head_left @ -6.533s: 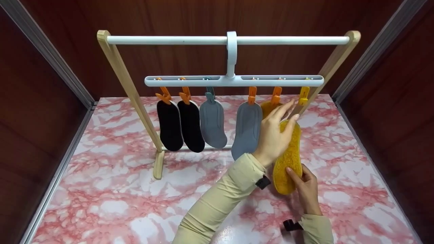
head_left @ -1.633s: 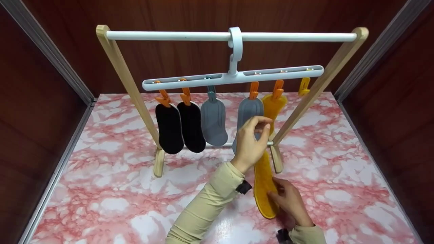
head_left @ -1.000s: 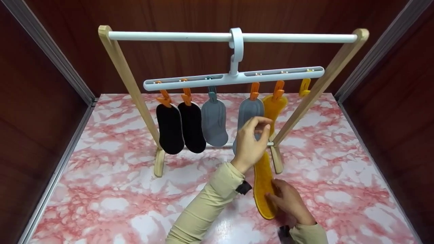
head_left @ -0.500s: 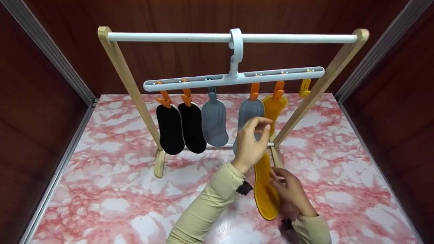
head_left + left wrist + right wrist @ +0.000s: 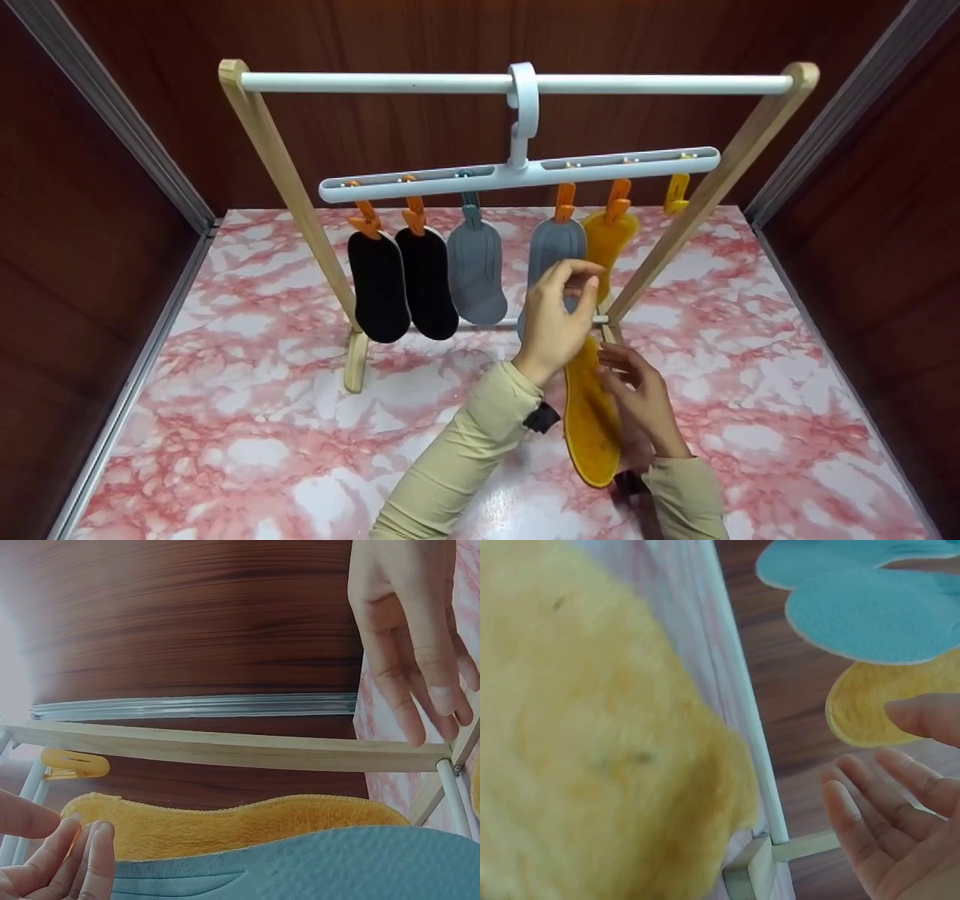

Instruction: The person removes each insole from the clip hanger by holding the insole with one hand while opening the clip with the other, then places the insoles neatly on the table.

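Observation:
My left hand (image 5: 559,315) is raised in front of the hanging grey insole (image 5: 556,240) and yellow insole (image 5: 609,232). Its thumb and fingers curve loosely toward each other with nothing visible between them. A loose yellow insole (image 5: 592,420) shows low over the table, its upper end hidden behind the left wrist. My right hand (image 5: 645,397) is beside it, fingertips overlapping its right edge in the head view. In the right wrist view, the relaxed fingers (image 5: 889,810) are apart from the blurred yellow insole (image 5: 607,742) near the camera.
A white clip hanger (image 5: 420,185) tilts below the white rod (image 5: 375,82) of a wooden stand (image 5: 300,202). Two black insoles (image 5: 379,289) and another grey insole (image 5: 477,277) hang at left. The yellow clip (image 5: 677,193) at far right holds nothing. The marbled table (image 5: 262,450) lies below.
The loose yellow insole went from both hands at the right to low beneath the left hand. My right hand has let go and risen along its edge; the left has stayed still lately.

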Demonstrator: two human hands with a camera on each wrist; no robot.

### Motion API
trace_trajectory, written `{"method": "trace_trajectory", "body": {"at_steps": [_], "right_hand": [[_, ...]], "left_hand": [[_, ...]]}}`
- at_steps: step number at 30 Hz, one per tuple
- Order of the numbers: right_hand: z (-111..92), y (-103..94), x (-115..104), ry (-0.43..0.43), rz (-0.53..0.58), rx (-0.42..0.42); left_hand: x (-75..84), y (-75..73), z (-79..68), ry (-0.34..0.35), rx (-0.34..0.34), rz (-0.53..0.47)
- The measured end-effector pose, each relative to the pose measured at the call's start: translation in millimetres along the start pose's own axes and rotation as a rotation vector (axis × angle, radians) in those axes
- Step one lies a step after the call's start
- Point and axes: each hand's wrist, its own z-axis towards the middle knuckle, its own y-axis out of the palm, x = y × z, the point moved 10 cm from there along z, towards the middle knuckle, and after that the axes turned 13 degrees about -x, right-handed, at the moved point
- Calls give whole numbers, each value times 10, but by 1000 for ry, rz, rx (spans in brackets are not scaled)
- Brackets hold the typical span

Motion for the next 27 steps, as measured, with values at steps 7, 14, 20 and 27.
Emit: {"method": "trace_trajectory", "body": {"at_steps": [7,14,20,27], "right_hand": [[62,2,-35,-48,85,3],[108,-34,-26,-20,235,80],[148,-102,-27,-6,295,162],[212,-141,-48,-40,355,171]], "left_hand": [[-12,-10,-9,-8,6,0],[-23,-24,-23,-13,7,7],[-19,-33,-29,0,14,-13],[-23,-32,-35,-4,15,-14]]}}
